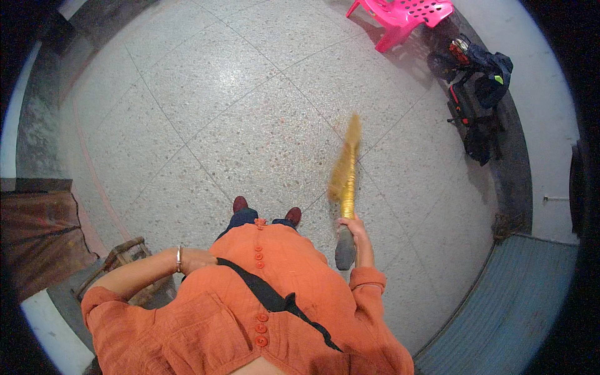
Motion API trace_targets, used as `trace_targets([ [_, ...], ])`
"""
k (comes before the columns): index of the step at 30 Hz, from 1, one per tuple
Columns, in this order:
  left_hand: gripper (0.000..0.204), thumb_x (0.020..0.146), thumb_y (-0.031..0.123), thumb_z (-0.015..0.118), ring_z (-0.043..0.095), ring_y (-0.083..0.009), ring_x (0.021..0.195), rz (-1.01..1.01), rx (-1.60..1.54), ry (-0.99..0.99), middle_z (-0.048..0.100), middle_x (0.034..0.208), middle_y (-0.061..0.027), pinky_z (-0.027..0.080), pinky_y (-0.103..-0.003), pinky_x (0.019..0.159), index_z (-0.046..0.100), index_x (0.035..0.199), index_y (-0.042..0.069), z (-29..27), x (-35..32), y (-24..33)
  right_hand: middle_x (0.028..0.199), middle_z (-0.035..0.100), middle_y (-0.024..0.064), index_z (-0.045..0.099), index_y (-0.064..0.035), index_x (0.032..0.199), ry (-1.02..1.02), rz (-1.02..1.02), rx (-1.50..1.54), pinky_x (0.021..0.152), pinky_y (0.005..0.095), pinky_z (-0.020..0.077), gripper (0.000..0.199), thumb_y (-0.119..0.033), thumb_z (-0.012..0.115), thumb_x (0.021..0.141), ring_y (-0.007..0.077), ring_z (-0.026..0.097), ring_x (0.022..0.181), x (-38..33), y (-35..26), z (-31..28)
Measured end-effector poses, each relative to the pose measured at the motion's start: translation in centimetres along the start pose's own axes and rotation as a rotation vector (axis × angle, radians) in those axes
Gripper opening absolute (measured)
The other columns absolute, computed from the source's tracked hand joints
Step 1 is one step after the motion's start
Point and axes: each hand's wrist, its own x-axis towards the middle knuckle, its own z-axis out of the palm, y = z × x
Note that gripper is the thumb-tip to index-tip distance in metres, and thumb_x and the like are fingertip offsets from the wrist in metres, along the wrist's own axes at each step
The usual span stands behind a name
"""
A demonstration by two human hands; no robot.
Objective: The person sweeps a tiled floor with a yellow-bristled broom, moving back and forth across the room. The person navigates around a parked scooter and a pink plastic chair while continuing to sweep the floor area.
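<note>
In my right hand (356, 229) is a broom, with my fingers wrapped round its grip. The broom has a dark grey end (345, 250), a shiny gold-coloured wrapped neck (348, 203) and yellowish-brown bristles (342, 172). The bristles point away from me over the speckled floor and look slightly blurred. My left hand (199, 259), with a bracelet at the wrist, rests against my orange shirt at the waist. A black strap (259, 290) runs across the shirt from beside that hand. The left fingers are mostly hidden, so their grip does not show.
A pink plastic chair (403, 19) stands at the far right. Dark bags (490, 75) and other items lie along the right wall. A blue ribbed surface (500, 300) is at the near right. Brown cloth (40, 237) and a wooden frame (128, 250) are at the left.
</note>
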Motion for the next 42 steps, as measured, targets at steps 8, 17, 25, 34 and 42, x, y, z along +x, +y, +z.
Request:
trace_targets([
  [8,0.028,0.059,0.024,0.060,0.053,-0.0389,0.059,0.105,-0.105,0.102,0.055,0.064,-0.0216,0.037,-0.043,0.047,0.051,0.061,-0.002,1.9,-0.7,-1.3,0.068,0.057,0.0070,0.056,-0.0023,0.081,0.161,0.242,-0.036,0.049,0.0325,0.0466,0.023,-0.008,0.069,0.063,0.0194,0.055,0.055,7.0,0.1,-3.8],
  [17,0.025,0.060,0.024,0.061,0.055,-0.0363,0.061,0.070,-0.154,0.150,0.057,0.066,-0.0179,0.039,-0.042,0.050,0.053,0.063,0.000,2.0,-1.4,-1.1,0.077,0.054,0.0030,0.047,-0.0018,0.108,-0.232,-0.087,-0.375,0.058,0.0294,0.0450,0.054,-0.006,0.070,0.059,0.0150,0.052,0.063,1.6,-2.4,10.4],
  [25,0.026,0.064,0.024,0.059,0.054,-0.0365,0.062,0.064,-0.204,0.147,0.057,0.068,-0.0185,0.039,-0.042,0.051,0.052,0.064,-0.001,1.9,-0.8,-2.0,0.073,0.055,0.0022,0.042,-0.0081,0.120,-0.637,0.029,-0.262,0.049,0.0272,0.0465,0.061,-0.005,0.066,0.064,0.0132,0.054,0.057,-1.3,-4.9,16.2],
  [34,0.028,0.061,0.024,0.061,0.052,-0.0385,0.061,-0.035,-0.089,-0.054,0.055,0.068,-0.0213,0.038,-0.042,0.049,0.051,0.064,-0.002,-2.7,0.8,1.9,0.075,0.055,0.0038,0.041,-0.0085,0.119,-0.365,0.110,-0.036,0.046,0.0282,0.0469,0.058,-0.004,0.066,0.067,0.0135,0.054,0.056,-4.6,-4.4,6.6],
  [42,0.025,0.063,0.024,0.058,0.054,-0.0363,0.065,0.073,-0.202,0.048,0.057,0.070,-0.0201,0.040,-0.042,0.053,0.054,0.067,-0.001,-2.2,1.2,2.4,0.069,0.053,0.0055,0.045,-0.0060,0.107,0.161,-0.151,-0.249,0.045,0.0336,0.0474,0.047,-0.002,0.065,0.064,0.0187,0.053,0.051,4.3,3.8,-6.3],
])
